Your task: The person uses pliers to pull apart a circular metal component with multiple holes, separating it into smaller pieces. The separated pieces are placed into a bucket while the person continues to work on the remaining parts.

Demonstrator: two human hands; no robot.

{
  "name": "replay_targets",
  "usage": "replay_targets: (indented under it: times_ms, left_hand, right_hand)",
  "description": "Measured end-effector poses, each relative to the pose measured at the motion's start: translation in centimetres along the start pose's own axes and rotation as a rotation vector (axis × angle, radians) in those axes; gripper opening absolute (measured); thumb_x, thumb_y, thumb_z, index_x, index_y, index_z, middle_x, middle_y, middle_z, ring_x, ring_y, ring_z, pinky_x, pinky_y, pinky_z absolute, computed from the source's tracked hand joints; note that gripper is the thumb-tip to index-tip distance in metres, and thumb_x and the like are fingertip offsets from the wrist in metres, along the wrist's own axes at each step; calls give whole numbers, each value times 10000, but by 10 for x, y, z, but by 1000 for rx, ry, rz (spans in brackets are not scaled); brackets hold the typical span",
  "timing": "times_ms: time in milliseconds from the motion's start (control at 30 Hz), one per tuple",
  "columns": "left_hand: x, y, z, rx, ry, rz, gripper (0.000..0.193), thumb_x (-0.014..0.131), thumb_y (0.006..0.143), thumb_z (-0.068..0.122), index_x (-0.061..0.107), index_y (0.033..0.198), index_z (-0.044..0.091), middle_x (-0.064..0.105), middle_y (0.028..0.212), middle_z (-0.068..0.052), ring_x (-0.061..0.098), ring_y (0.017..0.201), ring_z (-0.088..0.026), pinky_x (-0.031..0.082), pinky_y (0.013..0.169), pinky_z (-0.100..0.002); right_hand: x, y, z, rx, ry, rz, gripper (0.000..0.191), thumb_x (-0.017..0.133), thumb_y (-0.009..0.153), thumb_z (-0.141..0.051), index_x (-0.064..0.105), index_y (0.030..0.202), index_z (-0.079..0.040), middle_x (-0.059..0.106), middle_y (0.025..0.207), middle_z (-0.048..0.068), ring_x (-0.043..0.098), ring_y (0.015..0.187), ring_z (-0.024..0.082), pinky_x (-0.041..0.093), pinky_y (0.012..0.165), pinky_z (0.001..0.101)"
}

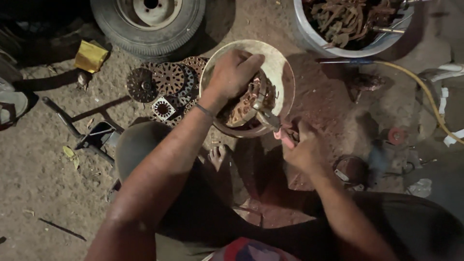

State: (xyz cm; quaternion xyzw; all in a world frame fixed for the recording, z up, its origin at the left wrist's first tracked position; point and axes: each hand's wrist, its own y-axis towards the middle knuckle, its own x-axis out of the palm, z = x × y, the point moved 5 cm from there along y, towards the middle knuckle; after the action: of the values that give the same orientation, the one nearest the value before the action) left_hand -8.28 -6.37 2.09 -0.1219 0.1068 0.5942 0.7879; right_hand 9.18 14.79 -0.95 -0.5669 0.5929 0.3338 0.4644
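Left hand [233, 72] clamps the copper-wound motor core [244, 104] over the metal bowl [280, 63]; right hand [299, 150] fisted on pliers [273, 123]. Pliers could slip off the winding, nicking fingers.

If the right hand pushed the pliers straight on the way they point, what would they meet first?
The right hand aims the pliers up-left. Their tips seem already at the wound metal part held by the left hand over the bowl, though depth is unclear.

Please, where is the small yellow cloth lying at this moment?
In the head view the yellow cloth lies on the dirt at the upper left, just beside the tyre, to the left of the flat metal discs.
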Motion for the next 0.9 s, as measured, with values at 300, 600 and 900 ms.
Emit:
replay_targets:
  times_ms: [300, 600, 900]
  left_hand:
    - [-6, -10, 1, -126, 320, 407, 571, 482, 971, 557, 794, 880, 87, 725, 786, -225, 712, 785, -420, 549, 771, -515]
    - [-13, -30, 3, 19, 61, 561, 581, 476, 1032, 514, 707, 793, 38, 632, 657, -178, 621, 608, -312, 470, 625, -441]
    - [-3, -2, -28, -158, -814, 343, 540, 525, 1056, 532, 574, 698, 131, 521, 596, 25, 459, 494, -123, 371, 456, -291]
  right_hand:
    - [-35, 25, -8, 230, -266, -126, 608, 803, 832, -380, 556, 1267, -35, 760, 912, 210, 740, 801, 350, 582, 786, 465]
    - [107, -70, -25, 739, 1809, -926, 172, 763, 892, -121, 647, 1011, -165, 610, 759, -19, 582, 626, 132, 441, 501, 279]
    - [87, -57, -38, 649, 1306, -654, 191, 730, 853, -136, 555, 860, -61, 576, 739, 70, 577, 583, 190, 494, 495, 343]
